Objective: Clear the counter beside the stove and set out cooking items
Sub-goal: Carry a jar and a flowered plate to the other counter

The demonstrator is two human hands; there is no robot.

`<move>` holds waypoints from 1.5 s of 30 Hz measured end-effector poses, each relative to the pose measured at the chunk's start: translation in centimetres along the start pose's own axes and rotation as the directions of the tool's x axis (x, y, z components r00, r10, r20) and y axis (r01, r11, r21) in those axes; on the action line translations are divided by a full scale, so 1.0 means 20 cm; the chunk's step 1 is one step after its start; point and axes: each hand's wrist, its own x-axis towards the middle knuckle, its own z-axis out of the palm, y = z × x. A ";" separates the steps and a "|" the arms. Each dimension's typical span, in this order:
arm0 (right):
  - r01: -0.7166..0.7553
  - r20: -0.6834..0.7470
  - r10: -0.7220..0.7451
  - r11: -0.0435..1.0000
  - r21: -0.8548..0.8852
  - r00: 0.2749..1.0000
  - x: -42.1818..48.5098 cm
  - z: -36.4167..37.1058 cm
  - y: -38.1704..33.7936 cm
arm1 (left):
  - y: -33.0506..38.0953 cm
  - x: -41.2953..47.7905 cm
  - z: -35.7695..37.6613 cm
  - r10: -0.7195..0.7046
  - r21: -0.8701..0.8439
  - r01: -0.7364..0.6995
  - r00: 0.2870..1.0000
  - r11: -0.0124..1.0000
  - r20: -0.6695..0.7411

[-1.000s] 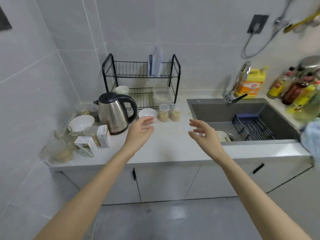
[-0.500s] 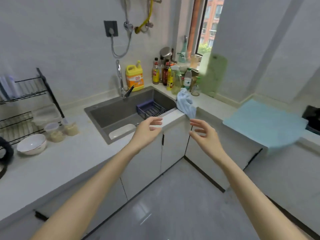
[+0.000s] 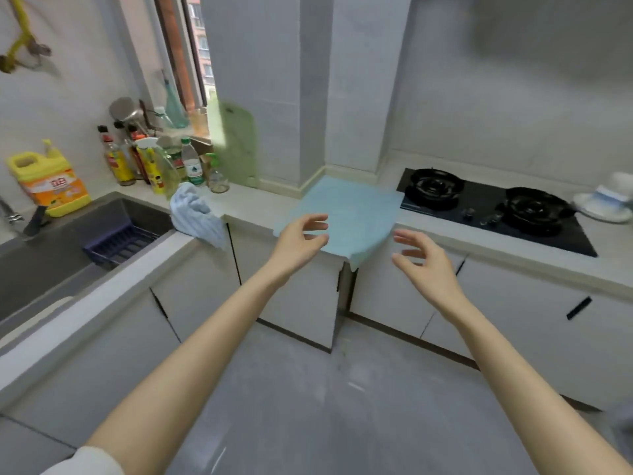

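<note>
A light blue cloth (image 3: 346,207) lies flat on the counter (image 3: 260,204) just left of the black two-burner gas stove (image 3: 493,210), one corner hanging over the front edge. My left hand (image 3: 299,240) hovers in front of that cloth's near edge with fingers loosely spread, holding nothing. My right hand (image 3: 423,258) floats to the right, below the counter edge, fingers relaxed and empty. Neither hand touches the cloth.
A striped blue towel (image 3: 195,217) drapes over the counter corner by the sink (image 3: 68,241). Sauce bottles (image 3: 150,159), a yellow detergent jug (image 3: 48,183) and a green cutting board (image 3: 236,145) stand at the back. White dishes (image 3: 606,200) sit right of the stove.
My view has swung right from the kettle and dish rack, past the sink, to the stove corner. Both hands stay raised and empty, now close to the blue cloth.
</note>
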 end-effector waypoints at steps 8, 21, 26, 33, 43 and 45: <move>-0.112 -0.241 0.106 0.994 -0.012 0.965 0.06 -0.55 0.29 | 0.25 0.35 0.62 0.113 -0.013 -0.113 0.974 0.994 0.195; -0.252 -0.488 0.186 0.965 -0.072 0.853 0.35 -1.39 0.74 | 0.67 1.04 1.68 0.275 -0.156 -0.229 0.851 0.961 0.448; -0.305 -0.592 0.231 0.952 -0.026 0.772 0.45 -1.72 0.93 | 0.86 1.24 2.12 0.307 -0.194 -0.239 0.779 0.951 0.546; -0.364 -0.648 0.274 0.931 -0.005 0.711 0.52 -2.17 1.23 | 1.04 1.41 2.69 0.330 -0.200 -0.264 0.716 0.944 0.615; -0.352 -0.582 0.285 0.936 -0.002 0.761 0.63 -2.97 1.74 | 1.24 1.52 3.57 0.285 -0.192 -0.211 0.758 0.958 0.587; -0.361 -0.565 0.291 0.932 -0.013 0.772 0.66 -3.10 1.82 | 1.27 1.54 3.68 0.271 -0.183 -0.202 0.778 0.962 0.567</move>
